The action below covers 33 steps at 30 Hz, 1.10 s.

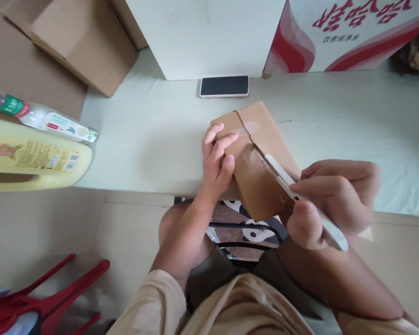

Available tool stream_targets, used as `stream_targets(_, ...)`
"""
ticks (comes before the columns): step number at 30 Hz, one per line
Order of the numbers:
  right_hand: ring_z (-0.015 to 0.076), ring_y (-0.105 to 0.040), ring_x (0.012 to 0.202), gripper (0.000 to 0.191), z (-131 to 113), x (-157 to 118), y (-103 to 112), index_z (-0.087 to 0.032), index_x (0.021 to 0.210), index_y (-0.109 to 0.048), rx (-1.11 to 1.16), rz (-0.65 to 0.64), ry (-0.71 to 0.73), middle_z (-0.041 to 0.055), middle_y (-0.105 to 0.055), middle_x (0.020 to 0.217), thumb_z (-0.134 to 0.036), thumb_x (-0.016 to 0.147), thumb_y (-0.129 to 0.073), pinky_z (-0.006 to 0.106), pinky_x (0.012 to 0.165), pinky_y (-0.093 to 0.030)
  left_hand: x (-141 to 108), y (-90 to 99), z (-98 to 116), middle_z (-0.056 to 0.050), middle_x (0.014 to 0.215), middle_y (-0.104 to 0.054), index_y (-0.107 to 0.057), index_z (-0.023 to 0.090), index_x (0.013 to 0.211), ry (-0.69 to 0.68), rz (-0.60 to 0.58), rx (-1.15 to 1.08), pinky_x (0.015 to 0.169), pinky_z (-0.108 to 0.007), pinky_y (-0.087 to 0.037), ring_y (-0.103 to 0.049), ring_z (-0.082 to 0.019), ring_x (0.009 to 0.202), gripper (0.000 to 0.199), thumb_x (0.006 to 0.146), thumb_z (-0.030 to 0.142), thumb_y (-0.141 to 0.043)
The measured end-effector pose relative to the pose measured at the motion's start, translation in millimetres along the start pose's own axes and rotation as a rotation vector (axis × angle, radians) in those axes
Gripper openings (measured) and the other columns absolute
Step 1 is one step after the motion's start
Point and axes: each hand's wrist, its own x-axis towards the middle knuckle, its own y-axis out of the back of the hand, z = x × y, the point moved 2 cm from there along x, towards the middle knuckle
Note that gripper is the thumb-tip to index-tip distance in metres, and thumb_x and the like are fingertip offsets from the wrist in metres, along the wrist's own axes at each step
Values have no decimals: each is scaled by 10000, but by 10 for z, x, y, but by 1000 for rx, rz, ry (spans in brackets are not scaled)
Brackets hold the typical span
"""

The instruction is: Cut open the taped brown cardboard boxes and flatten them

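Observation:
A small brown cardboard box (pixel 265 125) lies tilted at the table's front edge, one corner jutting past it. A seam runs along its top face, with patches of clear tape on it. My left hand (pixel 218 160) grips the box's left side, fingertips and thumb pressed on its top. In my right hand (pixel 331 200) is a white utility knife (pixel 282 179), pinched between thumb and fingers. Its front end lies along the seam; whether the blade is in the cardboard I cannot tell.
Behind the box lies a phone (pixel 224 86), in front of a large white carton (pixel 209 37) and a red-and-white carton (pixel 335 46). Open cardboard boxes (pixel 87 46), a plastic bottle (pixel 38 114) and a yellow jug (pixel 56 156) stand left. A red chair (pixel 56 298) is lower left.

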Motion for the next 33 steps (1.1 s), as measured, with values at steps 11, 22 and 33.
stream_targets(11,226,-797,829,174,-57,76,-19,-196,788,-570,182,-164,153,36,-738,745,-33,796,-509,330,635,-571,5,-27,38,-100,1505,-488,-573,269,1357,1,33,2,1205,-466,-448,-499,-259,1459,504,1090,541,-242)
stream_targets(22,212,-789,755,184,-76,15,66,-188,706,-548,170,-145,155,26,-721,672,-40,778,-466,344,626,-495,10,-26,25,-99,1502,-500,-567,265,1375,-15,28,-39,1193,-442,-445,-503,-259,1457,470,1102,483,-253)
stream_targets(33,166,-804,786,297,-72,8,22,-178,722,-562,98,-183,321,7,-735,680,-211,1003,-473,324,607,-433,10,-20,41,-83,1507,-489,-561,285,1381,-5,26,-58,1216,-446,-432,-510,-245,1445,453,1100,475,-260)
